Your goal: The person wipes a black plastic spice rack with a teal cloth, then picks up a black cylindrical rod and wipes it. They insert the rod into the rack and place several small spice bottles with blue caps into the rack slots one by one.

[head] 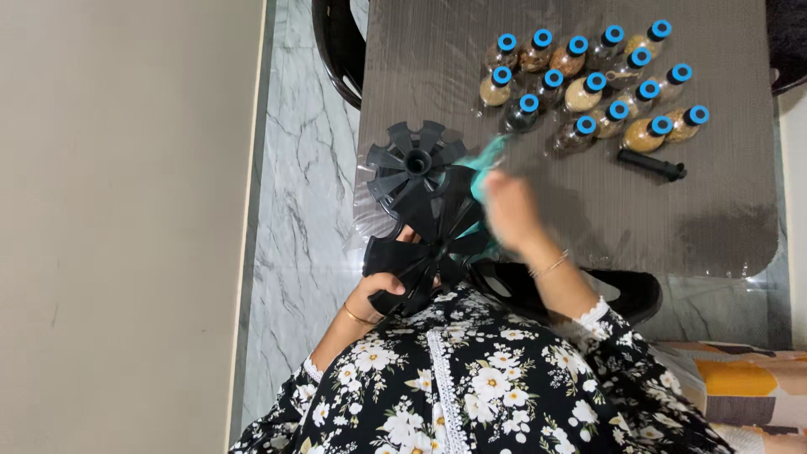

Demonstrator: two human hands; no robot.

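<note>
Overhead, the dark table [714, 210] fills the upper right of the head view, with pale marble floor [303, 168] to its left and a plain beige wall [126, 227] beyond that. Black chairs show at the table's edges, one at the top [336, 50] and one near the person's lap [622, 290]. A floral sleeve [471, 378] covers the person's front at the bottom.

At the table's near left corner sits a black rack [420, 210] made of finned discs stacked on a central hub, tilted toward the person. The left hand [382, 294] grips the lower disc from beneath, fingers curled round its fins. The right hand [508, 210] is blurred; it lies against the rack's right side, closed on a teal cloth [487, 160] that pokes out above it and touches the rack.

Well apart, toward the far right of the table, stand small jars [588, 84] with blue caps, clustered in rough rows, holding brownish and pale contents. Just beside them, on the near side, lies a black rod [651, 165].
</note>
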